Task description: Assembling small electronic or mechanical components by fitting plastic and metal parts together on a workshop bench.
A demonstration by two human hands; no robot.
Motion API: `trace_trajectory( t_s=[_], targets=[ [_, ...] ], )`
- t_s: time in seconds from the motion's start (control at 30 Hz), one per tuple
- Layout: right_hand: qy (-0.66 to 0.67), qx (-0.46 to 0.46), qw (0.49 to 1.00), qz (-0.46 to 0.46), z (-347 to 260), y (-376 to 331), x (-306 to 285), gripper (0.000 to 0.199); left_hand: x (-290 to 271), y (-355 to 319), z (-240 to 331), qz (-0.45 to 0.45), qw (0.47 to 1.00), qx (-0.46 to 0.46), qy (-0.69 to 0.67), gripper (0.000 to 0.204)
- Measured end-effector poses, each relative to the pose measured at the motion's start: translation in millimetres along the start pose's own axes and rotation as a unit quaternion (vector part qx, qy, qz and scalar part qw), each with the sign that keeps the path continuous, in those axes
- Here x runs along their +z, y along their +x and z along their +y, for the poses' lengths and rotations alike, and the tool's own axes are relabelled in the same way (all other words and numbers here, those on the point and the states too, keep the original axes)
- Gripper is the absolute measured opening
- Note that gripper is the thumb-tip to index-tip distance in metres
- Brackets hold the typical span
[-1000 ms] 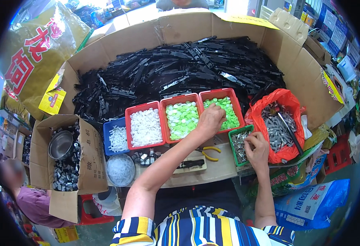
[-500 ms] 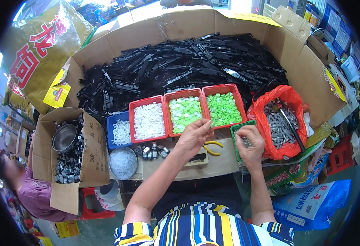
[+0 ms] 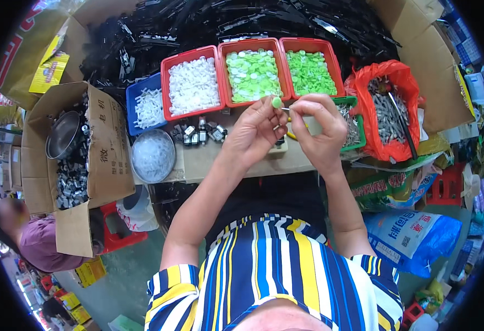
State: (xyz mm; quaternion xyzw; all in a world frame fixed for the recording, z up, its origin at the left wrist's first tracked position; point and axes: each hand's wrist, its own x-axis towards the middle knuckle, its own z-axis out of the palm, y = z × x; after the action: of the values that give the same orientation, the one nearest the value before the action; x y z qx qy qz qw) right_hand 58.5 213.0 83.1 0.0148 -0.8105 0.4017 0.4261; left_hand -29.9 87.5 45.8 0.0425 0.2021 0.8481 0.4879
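My left hand (image 3: 253,132) pinches a small green round cap (image 3: 276,102) between thumb and fingers. Close beside it, my right hand (image 3: 323,124) holds a thin metal pin (image 3: 286,108), its tip pointing at the cap; whether the two touch I cannot tell. Both hands are over the bench's front, just nearer than the red bins. To the right of my right hand, a green tray (image 3: 361,128) contains metal pins. The middle red bin (image 3: 250,41) contains green and whitish caps like the held one. Yellow-handled pliers (image 3: 291,132) are mostly hidden behind my hands.
Other red bins hold white pieces (image 3: 194,83) and green pieces (image 3: 311,71). Small motors (image 3: 200,131) and a round bowl (image 3: 152,155) sit on the bench. A red bag (image 3: 357,83) of metal parts stands right, a carton (image 3: 109,143) left. Black parts (image 3: 198,22) pile behind; someone sits far left.
My right hand has left the green tray and come left to my left hand, carrying a pin. The green cap now faces up in my left fingers. The view has tilted downward.
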Motion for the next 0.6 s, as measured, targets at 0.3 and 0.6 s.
trace_trajectory(
  t_s=[0.3, 0.6],
  targets=[
    [-0.041, -0.012, 0.999, 0.001, 10, -10, 11, 0.018, -4, -6, -4, 0.029, 0.999, -0.018, -0.007, 0.014],
    [-0.113, -0.042, 0.993, -0.006, 11, -18, 5, 0.025, -5, -7, -12, 0.057, 0.993, -0.006, 0.098, 0.014]
  ],
)
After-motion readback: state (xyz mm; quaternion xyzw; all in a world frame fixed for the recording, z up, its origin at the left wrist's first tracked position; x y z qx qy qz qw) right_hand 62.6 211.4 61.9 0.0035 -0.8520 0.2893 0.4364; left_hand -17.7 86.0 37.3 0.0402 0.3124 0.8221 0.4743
